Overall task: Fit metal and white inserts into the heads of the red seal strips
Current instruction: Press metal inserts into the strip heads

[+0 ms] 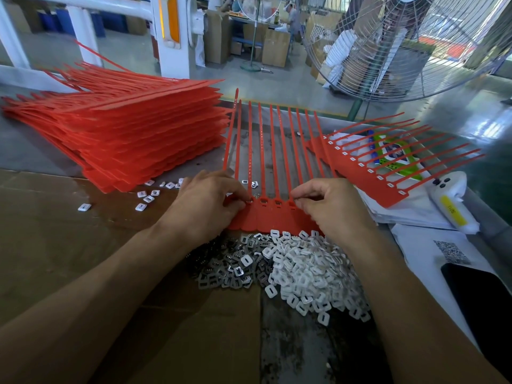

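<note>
Two bare hands are seen at the centre of the head view, working on a flat red plastic comb of joined seal strips (266, 214) that lies on the grey table (33, 151), its thin tails running toward the upper middle of the frame. The left hand (206, 205) has its fingers curled, with fingertips pressed together at one strip head, where a small metal piece seems to be pinched; the piece itself is too small to be told for certain. The right hand (329, 206) is likewise curled, thumb and forefinger pinching something tiny at a head further right.

Just below the comb, a heap of thin grey stamped metal inserts (221, 268) lies at lower centre, touching a heap of small white square plastic inserts (307, 270) to its right. A tall stack of red strip combs (124, 134) fills the upper left; another comb, with white inserts already fitted (368, 170), lies at the right over white bags.

The inserts are judged light, stiff and easily dropped, best pinched by their edges. The comb is judged light and springy in the tails, firmer at the heads, so it is best held down at the head band.
</note>
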`<action>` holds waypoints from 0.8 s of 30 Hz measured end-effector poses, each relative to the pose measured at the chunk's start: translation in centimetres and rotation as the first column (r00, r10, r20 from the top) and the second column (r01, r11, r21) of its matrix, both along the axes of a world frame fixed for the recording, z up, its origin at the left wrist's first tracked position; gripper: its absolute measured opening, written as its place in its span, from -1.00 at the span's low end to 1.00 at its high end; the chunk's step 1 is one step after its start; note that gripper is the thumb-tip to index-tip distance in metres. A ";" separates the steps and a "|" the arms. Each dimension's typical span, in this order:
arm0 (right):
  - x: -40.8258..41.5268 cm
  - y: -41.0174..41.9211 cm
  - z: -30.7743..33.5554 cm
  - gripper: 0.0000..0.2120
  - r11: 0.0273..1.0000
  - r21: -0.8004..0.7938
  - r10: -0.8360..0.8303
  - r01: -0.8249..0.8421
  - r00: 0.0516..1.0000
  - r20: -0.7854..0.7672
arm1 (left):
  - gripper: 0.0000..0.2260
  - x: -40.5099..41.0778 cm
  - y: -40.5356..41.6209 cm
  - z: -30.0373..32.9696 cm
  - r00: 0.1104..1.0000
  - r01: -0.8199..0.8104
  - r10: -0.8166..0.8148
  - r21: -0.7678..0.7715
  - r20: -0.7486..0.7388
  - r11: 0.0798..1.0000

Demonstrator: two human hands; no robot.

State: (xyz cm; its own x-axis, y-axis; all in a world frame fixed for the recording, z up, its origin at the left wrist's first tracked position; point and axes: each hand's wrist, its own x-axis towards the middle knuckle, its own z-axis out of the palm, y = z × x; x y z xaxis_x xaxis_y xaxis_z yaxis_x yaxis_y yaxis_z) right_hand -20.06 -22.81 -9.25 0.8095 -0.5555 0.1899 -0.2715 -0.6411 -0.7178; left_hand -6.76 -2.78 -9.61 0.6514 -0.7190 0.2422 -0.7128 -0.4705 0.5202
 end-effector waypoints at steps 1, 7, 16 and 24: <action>0.1 0.0 -0.1 -0.79 1.000 0.000 0.006 -0.006 1.000 -0.001 | -0.87 0.0 0.0 0.0 1.000 0.000 0.000 0.001 0.000 1.000; 0.5 0.1 -0.3 -0.78 0.999 -0.030 0.023 -0.024 1.000 -0.006 | -0.87 0.0 0.1 0.1 1.000 0.000 0.000 -0.001 -0.005 1.000; 0.9 0.0 -0.6 -0.81 0.999 -0.037 0.021 -0.022 0.999 -0.037 | -0.87 0.0 0.1 0.0 1.000 0.003 -0.003 -0.009 -0.009 1.000; 0.7 0.0 -0.3 -0.80 1.000 -0.001 0.008 -0.008 0.996 -0.090 | -0.87 0.0 0.0 0.1 1.000 0.004 -0.004 0.009 -0.007 1.000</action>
State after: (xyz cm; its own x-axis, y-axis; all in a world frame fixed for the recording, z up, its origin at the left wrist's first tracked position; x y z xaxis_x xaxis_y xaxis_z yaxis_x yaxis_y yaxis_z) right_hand -19.34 -22.77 -9.55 0.8277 -0.5489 0.1167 -0.3299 -0.6443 -0.6900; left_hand -6.72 -2.73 -9.51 0.6502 -0.7237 0.2314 -0.7111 -0.4724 0.5207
